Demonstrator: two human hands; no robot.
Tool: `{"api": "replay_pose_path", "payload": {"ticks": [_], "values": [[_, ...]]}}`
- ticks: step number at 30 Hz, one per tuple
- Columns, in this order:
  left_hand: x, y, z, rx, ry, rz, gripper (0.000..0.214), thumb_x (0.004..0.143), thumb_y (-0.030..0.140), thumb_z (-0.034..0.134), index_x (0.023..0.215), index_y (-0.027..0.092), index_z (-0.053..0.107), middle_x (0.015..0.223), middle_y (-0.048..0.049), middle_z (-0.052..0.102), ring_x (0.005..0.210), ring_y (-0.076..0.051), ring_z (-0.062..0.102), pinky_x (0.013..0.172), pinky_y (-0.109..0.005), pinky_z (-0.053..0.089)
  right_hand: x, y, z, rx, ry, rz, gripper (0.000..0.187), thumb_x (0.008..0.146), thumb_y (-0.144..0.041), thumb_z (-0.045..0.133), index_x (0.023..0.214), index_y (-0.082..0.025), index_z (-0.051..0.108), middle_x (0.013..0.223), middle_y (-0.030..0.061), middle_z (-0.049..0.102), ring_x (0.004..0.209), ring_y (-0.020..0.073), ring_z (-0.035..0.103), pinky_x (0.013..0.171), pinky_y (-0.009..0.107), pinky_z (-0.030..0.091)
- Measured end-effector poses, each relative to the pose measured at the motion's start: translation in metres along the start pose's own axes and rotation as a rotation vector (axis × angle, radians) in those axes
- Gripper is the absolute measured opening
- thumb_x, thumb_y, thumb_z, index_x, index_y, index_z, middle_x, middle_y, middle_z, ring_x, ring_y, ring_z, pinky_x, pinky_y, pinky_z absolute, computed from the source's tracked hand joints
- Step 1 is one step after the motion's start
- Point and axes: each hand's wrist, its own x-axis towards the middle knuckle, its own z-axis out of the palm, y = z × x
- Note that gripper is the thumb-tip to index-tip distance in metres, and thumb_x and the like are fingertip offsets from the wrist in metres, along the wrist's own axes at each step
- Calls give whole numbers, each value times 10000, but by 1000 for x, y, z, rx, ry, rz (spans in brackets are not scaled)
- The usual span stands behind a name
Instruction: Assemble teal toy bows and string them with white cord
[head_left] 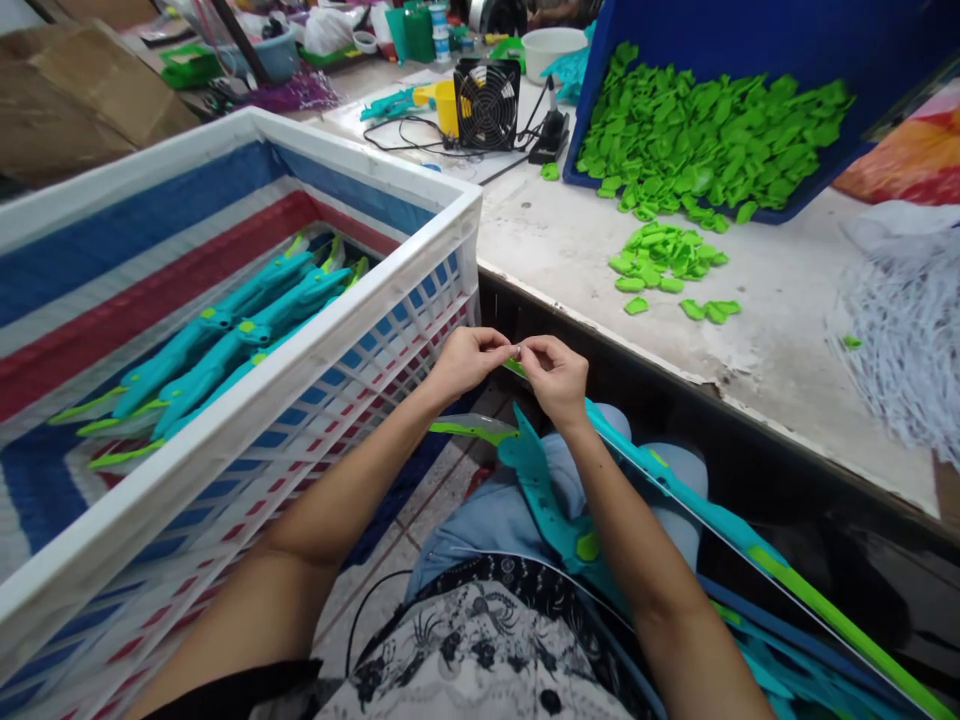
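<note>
My left hand [474,360] and my right hand [559,378] meet above my lap, fingertips pinched together around something tiny that I cannot make out. A lime green tip shows just beneath the fingers. On my lap lies what looks like a teal and lime plastic toy bow [534,480], its near part crossed by my right forearm. Along a long teal and lime piece [720,525] at the right runs a white string. A translucent lime-edged end [472,428] sticks out to the left below my hands.
At left, a white crate [450,200] with a striped lining holds several similar teal pieces [262,320]. On the worktable [525,240] are a tipped blue bin [660,40], loose lime parts [664,255], a small black fan [487,105] and a heap of white strings [900,330].
</note>
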Motion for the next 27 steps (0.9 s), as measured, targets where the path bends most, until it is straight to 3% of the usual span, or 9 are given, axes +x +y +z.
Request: {"api": "replay_pose_path", "payload": {"ticks": [7, 10, 13, 16, 18, 20, 23, 25, 27], "values": [[-15, -5, -8, 18, -146, -73, 181, 680, 291, 656, 764, 164, 754, 703, -14, 709, 639, -144, 588, 627, -234, 432, -21, 7, -2, -184, -101, -228, 143, 879, -192, 476, 838, -192, 613, 880, 72, 639, 836, 167, 599, 777, 311, 487], [-20, -17, -3, 93, -98, -16, 194, 707, 305, 635, 759, 162, 755, 610, 2, 674, 563, -130, 550, 553, -220, 389, -30, 15, 3, -272, -117, -218, 147, 887, -198, 444, 844, -195, 585, 885, 86, 611, 845, 181, 570, 781, 332, 470], [-22, -33, 4, 117, -51, 23, 218, 741, 320, 613, 772, 152, 749, 553, 7, 632, 529, -123, 527, 526, -216, 372, -35, 27, 10, -340, -39, -159, 161, 884, -205, 417, 789, -196, 547, 806, 72, 567, 806, 190, 535, 757, 343, 451], [-31, -50, 9, 93, -13, 78, 217, 772, 303, 594, 870, 171, 736, 798, -40, 691, 744, -159, 605, 657, -228, 441, -39, 40, 14, -369, -39, -131, 166, 880, -206, 410, 772, -197, 536, 785, 64, 549, 798, 195, 520, 758, 346, 441], [-53, -60, 10, 133, 80, 98, 269, 795, 288, 581, 1022, 196, 694, 1048, -74, 653, 999, -197, 576, 782, -257, 453, -42, 45, 11, -377, -81, -136, 159, 884, -214, 428, 786, -198, 553, 815, 68, 558, 827, 200, 525, 783, 351, 439], [-92, -69, 12, 238, 116, 71, 290, 824, 289, 561, 1088, 209, 651, 1150, -90, 596, 1120, -216, 511, 867, -297, 436, -46, 46, 5, -387, -100, -147, 148, 890, -219, 445, 832, -201, 580, 872, 79, 571, 884, 212, 527, 827, 368, 431], [-165, -81, 19, 418, -159, 6, 209, 845, 339, 560, 971, 202, 654, 1011, -85, 621, 1014, -225, 543, 900, -336, 414, -56, 38, 1, -388, -213, -212, 177, 903, -213, 430, 925, -201, 605, 938, 95, 581, 927, 222, 515, 857, 385, 418], [-205, -88, 26, 531, -338, -45, 218, 850, 371, 555, 947, 196, 641, 962, -89, 621, 959, -238, 550, 865, -348, 421, -66, 31, 6, -403, -411, -285, 201, 912, -223, 420, 949, -190, 614, 943, 102, 585, 917, 222, 508, 841, 377, 421], [-228, -95, 34, 641, -397, -90, 222, 881, 347, 495, 946, 183, 630, 952, -106, 613, 937, -256, 549, 823, -359, 427, -80, 24, 15, -468, -604, -318, 204, 902, -266, 463, 1001, -173, 614, 990, 121, 584, 931, 236, 499, 828, 381, 418]]}}
